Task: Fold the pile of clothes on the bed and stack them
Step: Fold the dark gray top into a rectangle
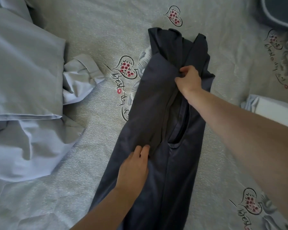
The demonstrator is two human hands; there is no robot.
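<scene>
Two hands work the limp dark garment [158,113]: right hand [189,80] pinches a fold, left hand [133,165] presses flat; grip edges.

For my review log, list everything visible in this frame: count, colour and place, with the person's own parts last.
dark garment: one, charcoal grey, laid lengthwise mid-bed, partly folded
light blue clothes: a loose pile, count unclear, pale blue, left side
folded items: a small stack, white and pale blue, right edge
pillow: one, dark blue with pale piping, top right corner
bedsheet: one, grey-green with heart prints, under everything
left hand: flat, pressing on the garment's lower half
right hand: fingers curled, pinching a garment fold near the middle
</scene>
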